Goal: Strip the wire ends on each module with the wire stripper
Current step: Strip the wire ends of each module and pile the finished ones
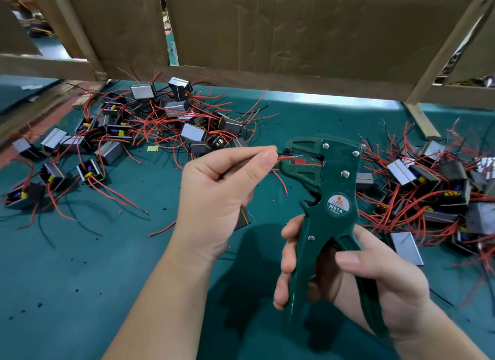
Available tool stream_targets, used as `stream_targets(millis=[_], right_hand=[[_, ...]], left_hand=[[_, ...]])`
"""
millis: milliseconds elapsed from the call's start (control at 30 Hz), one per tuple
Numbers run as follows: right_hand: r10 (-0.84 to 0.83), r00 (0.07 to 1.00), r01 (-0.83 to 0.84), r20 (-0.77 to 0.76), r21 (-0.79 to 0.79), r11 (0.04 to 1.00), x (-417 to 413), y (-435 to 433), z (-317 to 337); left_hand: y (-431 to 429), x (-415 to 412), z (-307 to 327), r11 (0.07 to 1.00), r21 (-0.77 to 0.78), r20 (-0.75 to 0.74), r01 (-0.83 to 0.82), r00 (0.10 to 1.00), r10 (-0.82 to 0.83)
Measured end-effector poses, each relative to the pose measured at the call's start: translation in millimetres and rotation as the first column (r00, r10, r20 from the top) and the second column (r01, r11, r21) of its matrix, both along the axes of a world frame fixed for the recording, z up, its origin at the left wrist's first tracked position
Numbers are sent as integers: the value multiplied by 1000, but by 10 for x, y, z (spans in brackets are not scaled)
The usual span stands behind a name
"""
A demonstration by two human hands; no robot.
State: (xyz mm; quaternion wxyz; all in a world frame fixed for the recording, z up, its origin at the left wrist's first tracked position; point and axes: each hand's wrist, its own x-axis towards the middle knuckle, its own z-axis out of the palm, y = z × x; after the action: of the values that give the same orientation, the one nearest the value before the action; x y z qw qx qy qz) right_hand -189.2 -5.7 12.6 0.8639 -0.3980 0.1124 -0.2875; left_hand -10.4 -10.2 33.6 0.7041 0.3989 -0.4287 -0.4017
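My right hand [356, 282] grips the handles of a dark green wire stripper [326, 199] held upright over the table. My left hand [222, 188] pinches a red wire [280, 159] between thumb and forefinger, and the wire's end lies in the stripper's jaws. A black wire sits just above it at the jaw. The module [242, 217] that these wires belong to hangs below my left palm, mostly hidden. One loose red wire [281, 182] dangles under the jaws.
A pile of modules with red and black wires [150, 118] lies at the back left of the green table [80, 279]. Another pile [434, 196] lies at the right. A cardboard and wood partition [294, 38] closes off the back. Small bits of stripped insulation dot the mat.
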Motion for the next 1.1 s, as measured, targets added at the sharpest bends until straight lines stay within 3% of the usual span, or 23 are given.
stream_targets(millis=[100, 233, 400, 600, 867, 1100], right_hand=[[-59, 996, 57, -69, -31, 998, -8, -8, -15], [-102, 991, 98, -91, -39, 994, -6, -13, -20], [-139, 987, 137, -83, -32, 990, 6, -26, -21], [-171, 978, 170, -120, -19, 985, -13, -39, -22], [-44, 997, 44, -64, 4, 999, -10, -22, 9], [-106, 975, 99, -193, -50, 994, -27, -4, -1]], left_hand=[[6, 41, 12, 995, 55, -56, 83, 995, -80], [-4, 32, -6, 991, 107, 114, 78, 989, -90], [-9, 61, -21, 991, 70, 150, 112, 981, -122], [-46, 76, -40, 984, 165, 35, 74, 996, -81], [-35, 16, -42, 999, 39, 218, -12, 976, 3], [-24, 36, -55, 999, 7, 221, -39, 975, 36]])
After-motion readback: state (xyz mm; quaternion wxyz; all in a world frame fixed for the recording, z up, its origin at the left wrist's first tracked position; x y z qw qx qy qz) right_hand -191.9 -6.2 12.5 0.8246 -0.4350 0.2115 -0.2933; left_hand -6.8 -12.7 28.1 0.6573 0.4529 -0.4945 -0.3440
